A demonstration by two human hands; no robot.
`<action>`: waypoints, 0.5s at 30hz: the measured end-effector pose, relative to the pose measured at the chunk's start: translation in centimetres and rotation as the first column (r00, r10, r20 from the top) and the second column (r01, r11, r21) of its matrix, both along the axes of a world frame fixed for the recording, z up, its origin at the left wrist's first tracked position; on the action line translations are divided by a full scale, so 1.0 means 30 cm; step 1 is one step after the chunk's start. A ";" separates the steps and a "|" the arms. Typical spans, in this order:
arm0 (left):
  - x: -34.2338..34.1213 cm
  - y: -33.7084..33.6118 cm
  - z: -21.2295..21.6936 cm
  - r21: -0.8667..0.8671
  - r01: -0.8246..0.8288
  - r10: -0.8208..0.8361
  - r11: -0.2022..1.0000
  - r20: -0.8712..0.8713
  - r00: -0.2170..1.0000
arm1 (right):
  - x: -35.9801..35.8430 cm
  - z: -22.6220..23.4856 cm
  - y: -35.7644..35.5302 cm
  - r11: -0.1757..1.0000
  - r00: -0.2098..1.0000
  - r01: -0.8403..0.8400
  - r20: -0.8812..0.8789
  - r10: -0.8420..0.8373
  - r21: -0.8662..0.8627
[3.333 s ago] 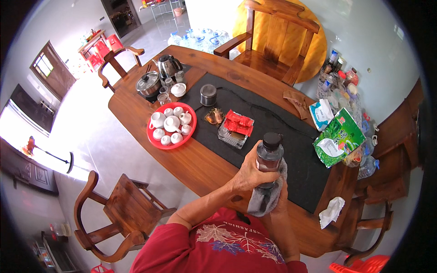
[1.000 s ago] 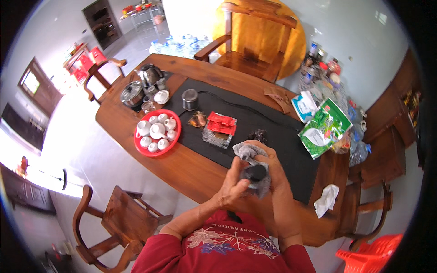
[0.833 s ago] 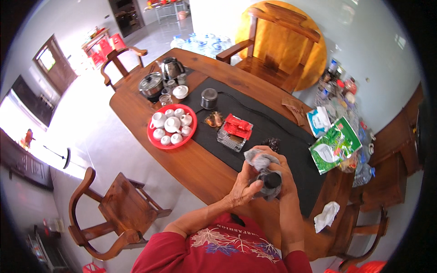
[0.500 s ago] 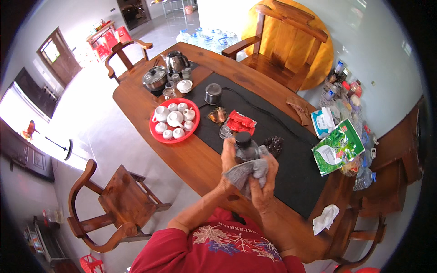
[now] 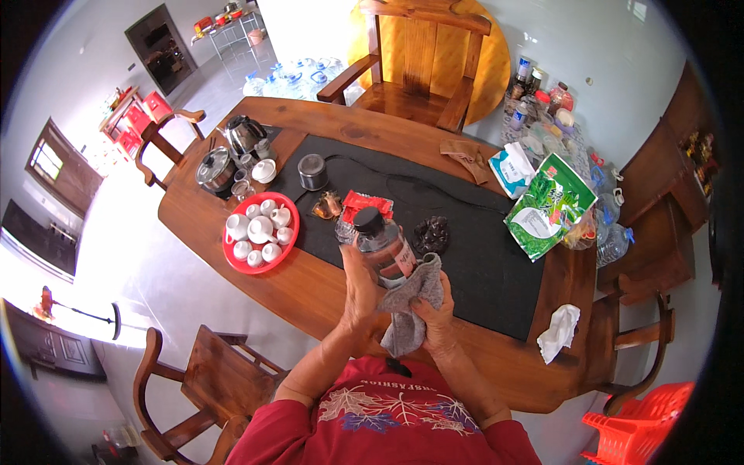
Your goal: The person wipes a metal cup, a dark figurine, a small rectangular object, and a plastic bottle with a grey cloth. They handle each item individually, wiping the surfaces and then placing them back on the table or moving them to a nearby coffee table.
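Observation:
A clear bottle with a black cap (image 5: 381, 246) and a label is held tilted over the near edge of the table. My left hand (image 5: 359, 285) is closed on its left side. Against its lower right side, my right hand (image 5: 435, 311) grips a grey cloth (image 5: 403, 329) that drapes down between the hands. Just beyond the bottle lie red packets (image 5: 367, 204), with a dark crumpled plastic lump (image 5: 432, 234) to the right. The red tray (image 5: 246, 266) at left bears a white teapot and several white cups.
A steel pot (image 5: 215, 167), an electric kettle (image 5: 246, 135) and glass jars stand at the table's far left. A small metal canister (image 5: 313, 172) sits on the black mat (image 5: 496, 291). Green bag (image 5: 552, 203) and crumpled tissue (image 5: 558, 333) lie right. Wooden chairs surround the table.
The view has shifted, and the bottle has come further out of the cloth, so its clear body and label now show. The right hand with the cloth has moved down the bottle.

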State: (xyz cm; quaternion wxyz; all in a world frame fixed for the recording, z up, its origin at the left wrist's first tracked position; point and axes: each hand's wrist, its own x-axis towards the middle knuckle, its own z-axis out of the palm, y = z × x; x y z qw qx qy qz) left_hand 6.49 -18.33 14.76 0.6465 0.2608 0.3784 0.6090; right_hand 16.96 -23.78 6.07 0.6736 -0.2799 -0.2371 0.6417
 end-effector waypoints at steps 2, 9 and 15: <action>-0.019 -0.002 -0.052 0.144 0.074 -0.061 0.987 -0.093 0.994 | -0.008 0.015 -0.005 0.997 0.996 0.074 0.055 -0.075 0.016; -0.042 -0.004 -0.115 0.317 0.240 -0.269 0.918 0.052 0.962 | -0.019 0.006 0.003 0.968 0.965 0.218 0.118 -0.233 0.128; -0.056 -0.049 -0.108 0.239 0.347 -0.350 0.907 -0.032 0.936 | 0.009 0.002 0.021 0.978 0.928 0.209 0.317 -0.194 -0.015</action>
